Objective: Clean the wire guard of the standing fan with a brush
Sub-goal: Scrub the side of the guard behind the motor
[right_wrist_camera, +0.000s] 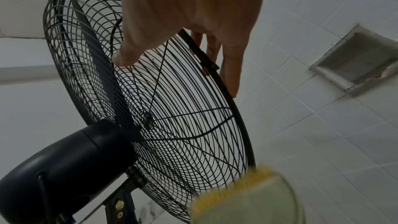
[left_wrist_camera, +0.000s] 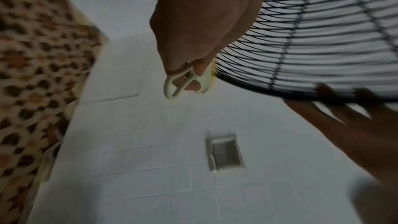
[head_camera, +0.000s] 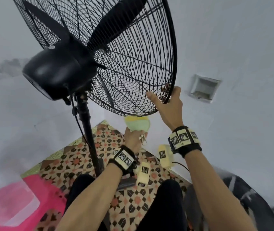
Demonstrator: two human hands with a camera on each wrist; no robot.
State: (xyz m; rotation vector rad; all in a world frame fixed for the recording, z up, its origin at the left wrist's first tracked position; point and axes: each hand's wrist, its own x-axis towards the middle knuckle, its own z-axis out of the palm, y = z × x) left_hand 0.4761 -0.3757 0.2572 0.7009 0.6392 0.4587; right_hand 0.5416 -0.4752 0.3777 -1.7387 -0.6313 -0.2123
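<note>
Only left wrist view shows fingers (left_wrist_camera: pixel 194 70) curled through brush (left_wrist_camera: pixel 204 81) handle loop.

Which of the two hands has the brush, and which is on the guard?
The left hand grips the green brush under the wire guard's bottom edge. The right hand holds only the guard's rim, thumb on the wires.
</note>
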